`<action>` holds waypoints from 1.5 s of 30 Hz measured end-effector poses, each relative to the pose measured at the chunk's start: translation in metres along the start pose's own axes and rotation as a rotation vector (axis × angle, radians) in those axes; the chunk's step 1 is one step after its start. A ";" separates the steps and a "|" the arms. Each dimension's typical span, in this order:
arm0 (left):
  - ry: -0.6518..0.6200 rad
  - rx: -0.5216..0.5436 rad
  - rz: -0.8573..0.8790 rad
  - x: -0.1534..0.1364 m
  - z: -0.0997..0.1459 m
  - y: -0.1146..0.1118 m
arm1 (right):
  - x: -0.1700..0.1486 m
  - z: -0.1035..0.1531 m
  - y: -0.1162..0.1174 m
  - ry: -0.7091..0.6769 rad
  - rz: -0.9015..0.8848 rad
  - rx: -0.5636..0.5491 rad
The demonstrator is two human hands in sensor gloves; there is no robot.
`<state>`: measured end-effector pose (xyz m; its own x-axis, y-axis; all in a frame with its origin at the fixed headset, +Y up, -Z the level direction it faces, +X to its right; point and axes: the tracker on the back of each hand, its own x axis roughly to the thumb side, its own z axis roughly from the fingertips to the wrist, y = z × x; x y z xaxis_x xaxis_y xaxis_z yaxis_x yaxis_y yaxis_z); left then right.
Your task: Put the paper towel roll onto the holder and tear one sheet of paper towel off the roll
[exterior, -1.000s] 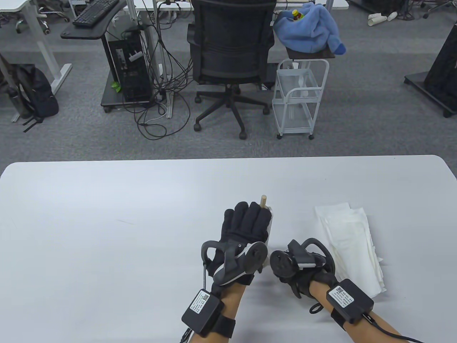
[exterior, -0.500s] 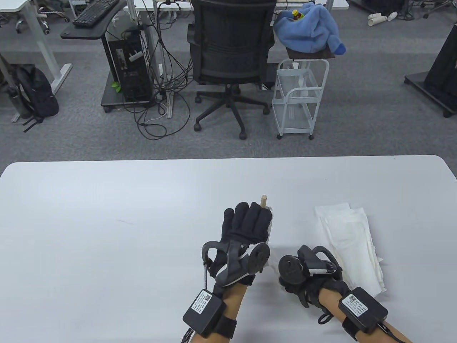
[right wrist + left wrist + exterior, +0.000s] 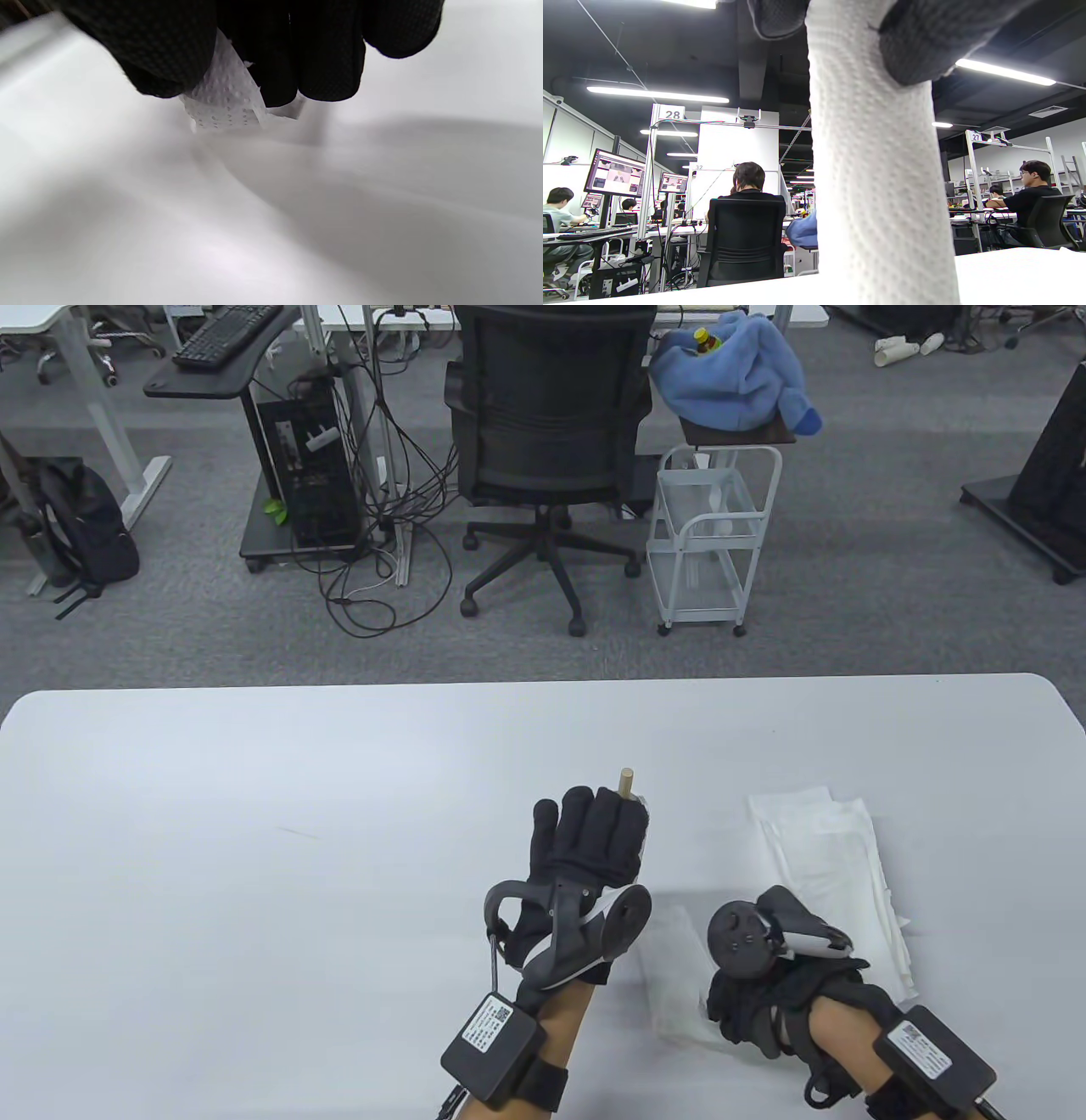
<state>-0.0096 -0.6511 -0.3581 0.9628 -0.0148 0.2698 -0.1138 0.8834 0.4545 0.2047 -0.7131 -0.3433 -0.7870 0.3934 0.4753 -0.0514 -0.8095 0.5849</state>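
Room: open office with grey carpet; beyond the table stand a black office chair (image 3: 550, 424), a white wire cart (image 3: 711, 538) and a blue garment (image 3: 736, 373) heaped on a small stand.
Surface: white table (image 3: 254, 831) with rounded corners, both hands entering from its near edge.
Holder: only the wooden peg tip (image 3: 626, 780) shows, standing up just past the left fingertips.
Paper towel roll: upright on the peg, mostly hidden in the table view; in the left wrist view its dimpled white side (image 3: 878, 178) fills the middle of the picture, rising from the table.
Left hand: the left hand (image 3: 585, 848) is wrapped over the top of the roll, gloved fingers (image 3: 925, 46) curled against the paper on both sides, grasping it.
Sheet: a white strip (image 3: 674, 976) runs from the roll's foot toward the near edge, lying low over the table between the 2 hands; whether it is already torn from the roll I cannot tell.
Right hand: the right hand (image 3: 755, 997) pinches the near end of the sheet; the right wrist view shows the embossed corner (image 3: 225, 106) clamped between thumb and fingers, just above the table.
Loose towels: a pile of flat white sheets (image 3: 827, 874) lies right of the roll, just beside the right hand.
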 end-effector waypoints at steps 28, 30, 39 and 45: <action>-0.005 -0.006 0.027 -0.002 0.001 -0.001 | -0.171 0.008 -0.134 0.622 0.050 -0.297; -0.006 -0.006 0.029 -0.002 0.001 -0.001 | -0.179 -0.005 -0.123 0.637 0.116 -0.313; -0.011 -0.005 0.040 -0.002 0.000 -0.002 | -0.194 -0.024 -0.098 0.752 0.201 -0.331; -0.008 -0.008 0.041 -0.003 0.000 -0.002 | -0.190 -0.031 -0.087 0.882 0.282 -0.323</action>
<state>-0.0120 -0.6528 -0.3591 0.9553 0.0172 0.2950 -0.1508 0.8869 0.4367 0.3398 -0.7309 -0.5052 -0.9667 -0.1933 -0.1680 0.1468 -0.9558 0.2546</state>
